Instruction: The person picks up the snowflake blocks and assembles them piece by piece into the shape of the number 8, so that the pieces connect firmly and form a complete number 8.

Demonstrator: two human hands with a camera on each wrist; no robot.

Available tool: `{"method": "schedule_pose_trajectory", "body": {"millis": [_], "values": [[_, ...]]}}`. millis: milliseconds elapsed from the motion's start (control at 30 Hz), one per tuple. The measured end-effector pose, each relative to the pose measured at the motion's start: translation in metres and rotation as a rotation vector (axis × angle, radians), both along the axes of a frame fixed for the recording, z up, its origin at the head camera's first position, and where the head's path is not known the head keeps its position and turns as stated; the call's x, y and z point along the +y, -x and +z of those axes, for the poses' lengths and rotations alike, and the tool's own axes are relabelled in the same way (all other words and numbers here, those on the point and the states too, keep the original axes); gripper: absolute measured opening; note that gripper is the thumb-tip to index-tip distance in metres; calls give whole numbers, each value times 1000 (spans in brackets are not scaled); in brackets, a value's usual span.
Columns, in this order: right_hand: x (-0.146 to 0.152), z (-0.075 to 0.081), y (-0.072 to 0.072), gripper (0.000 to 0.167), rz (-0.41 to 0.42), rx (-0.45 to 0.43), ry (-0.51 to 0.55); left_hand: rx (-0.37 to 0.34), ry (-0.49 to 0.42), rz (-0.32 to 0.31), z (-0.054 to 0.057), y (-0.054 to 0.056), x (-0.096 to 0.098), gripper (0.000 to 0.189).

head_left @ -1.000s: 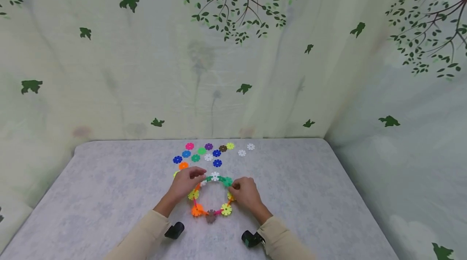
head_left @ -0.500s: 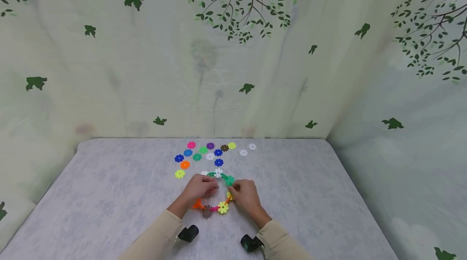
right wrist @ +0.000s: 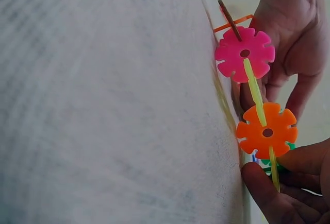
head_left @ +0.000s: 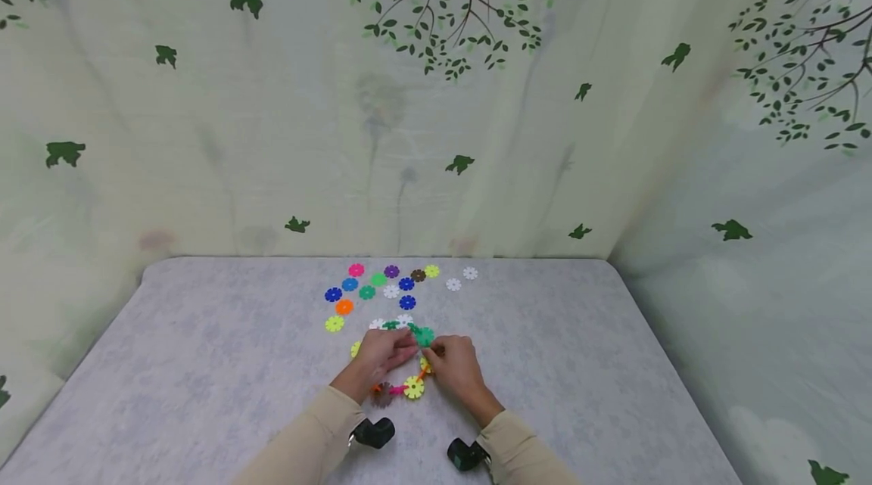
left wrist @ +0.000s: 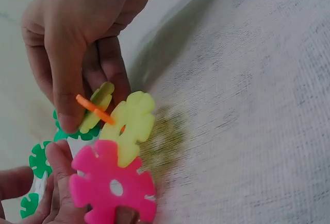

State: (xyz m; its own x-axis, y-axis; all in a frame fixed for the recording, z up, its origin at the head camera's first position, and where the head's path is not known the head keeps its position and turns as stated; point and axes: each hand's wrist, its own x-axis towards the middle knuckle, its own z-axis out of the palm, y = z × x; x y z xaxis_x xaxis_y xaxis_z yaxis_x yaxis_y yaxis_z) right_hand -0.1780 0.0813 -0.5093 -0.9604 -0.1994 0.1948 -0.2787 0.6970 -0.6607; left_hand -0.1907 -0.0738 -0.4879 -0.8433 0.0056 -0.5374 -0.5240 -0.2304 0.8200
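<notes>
A ring of interlocking notched plastic discs stands on the table; its near side shows a brown disc (head_left: 383, 395) and a yellow disc (head_left: 413, 387). My right hand (head_left: 456, 365) pinches another yellow disc (left wrist: 98, 108) on the ring's right side between thumb and fingers. It joins an orange disc (right wrist: 256, 131), which leads on to the yellow and pink discs (right wrist: 253, 46). My left hand (head_left: 384, 356) reaches across the ring's left part and hides it. Its fingers extend close to the green disc (head_left: 425, 336) at the upper right, with nothing gripped.
Several loose discs lie behind the ring, among them an orange one (head_left: 344, 306), a blue one (head_left: 407, 303) and a pink one (head_left: 356, 270). Two white discs lie farther right, one nearer (head_left: 453, 284). A leaf-printed curtain (head_left: 436, 167) rises behind the table (head_left: 579, 364).
My left hand has let go of the ring's upper left and moved right and slightly down across it, toward the right hand. The right hand keeps its pinch, almost in place.
</notes>
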Motion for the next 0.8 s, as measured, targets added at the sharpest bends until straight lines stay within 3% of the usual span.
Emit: {"method": "schedule_pose_trajectory", "body": {"millis": [267, 567, 800], "values": [[1, 0, 0, 18, 17, -30, 7, 8, 22, 73, -1, 1, 8, 34], [6, 3, 3, 21, 95, -96, 17, 71, 94, 37, -6, -1, 8, 33], [19, 1, 12, 20, 237, -179, 118, 86, 121, 35, -7, -1, 6, 35]]}}
